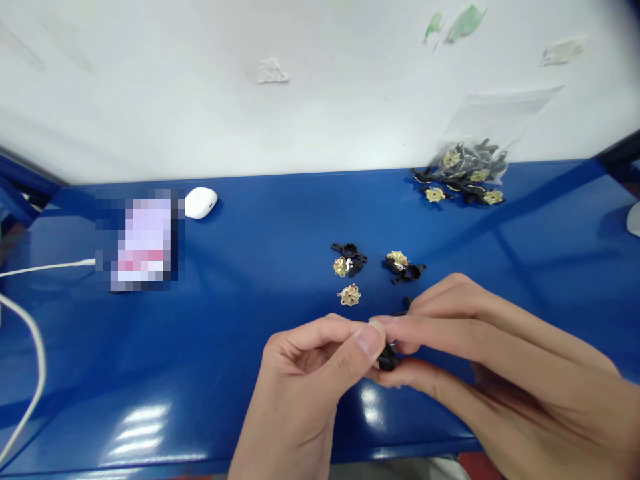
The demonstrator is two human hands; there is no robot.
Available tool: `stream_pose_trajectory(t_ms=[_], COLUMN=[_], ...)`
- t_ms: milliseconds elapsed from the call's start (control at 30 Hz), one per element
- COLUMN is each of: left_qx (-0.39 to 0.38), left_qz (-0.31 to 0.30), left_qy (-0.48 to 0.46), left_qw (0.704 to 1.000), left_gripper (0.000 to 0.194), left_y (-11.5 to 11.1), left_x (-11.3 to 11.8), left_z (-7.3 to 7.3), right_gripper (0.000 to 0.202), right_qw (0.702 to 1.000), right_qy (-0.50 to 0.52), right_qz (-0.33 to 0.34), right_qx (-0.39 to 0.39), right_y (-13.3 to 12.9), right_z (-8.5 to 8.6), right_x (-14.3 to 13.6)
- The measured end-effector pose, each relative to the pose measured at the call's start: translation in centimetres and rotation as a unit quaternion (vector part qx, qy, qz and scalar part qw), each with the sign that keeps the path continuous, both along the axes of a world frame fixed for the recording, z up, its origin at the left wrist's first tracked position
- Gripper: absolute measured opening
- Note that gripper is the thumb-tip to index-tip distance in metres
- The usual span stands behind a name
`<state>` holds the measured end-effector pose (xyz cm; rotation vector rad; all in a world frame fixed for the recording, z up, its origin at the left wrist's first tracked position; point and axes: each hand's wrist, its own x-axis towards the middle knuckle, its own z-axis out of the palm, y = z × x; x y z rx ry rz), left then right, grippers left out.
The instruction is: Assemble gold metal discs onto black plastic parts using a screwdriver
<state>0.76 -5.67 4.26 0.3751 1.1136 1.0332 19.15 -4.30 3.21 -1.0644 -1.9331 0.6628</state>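
Near the front of the blue table, my left hand (320,367) pinches a small black plastic part (389,359) between thumb and fingers. My right hand (465,347) closes on the same part from the other side, its fingertips meeting my left thumb. Most of the part is covered by the fingers. Just beyond the hands lie a brass-coloured disc (349,295), a black bracket (350,250) with another brass disc (343,267) beside it, and a second black bracket (413,272) touching a brass disc (397,259).
A clear plastic bag (480,160) of black and brass parts leans against the white wall (320,120), more parts loose before it. To the left are a blurred-out phone (145,240), a white earbud case (201,203) and a white cable (40,353).
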Motion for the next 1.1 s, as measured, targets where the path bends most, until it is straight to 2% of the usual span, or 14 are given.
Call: stream_pose_trajectory(t_ms=[367, 867, 1100], left_qx=[-0.073, -0.085, -0.072], left_qz=[0.009, -0.011, 0.003], left_qy=[0.057, 0.039, 0.028], left_qw=[0.996, 0.996, 0.997], left_gripper=[0.018, 0.029, 0.03], left_y=[-1.5, -2.0, -1.7], left_x=[-1.8, -3.6, -3.2], left_z=[-2.1, -3.6, -3.4], right_gripper=[0.014, 0.011, 0.009], right_qw=[0.996, 0.994, 0.994], right_qy=[-0.062, -0.06, -0.045], right_qz=[0.053, 0.082, 0.1], right_qx=[0.043, 0.031, 0.021], right_y=[0.9, 1.4, 1.4], right_z=[0.1, 0.2, 0.3], right_x=[1.2, 1.2, 1.5])
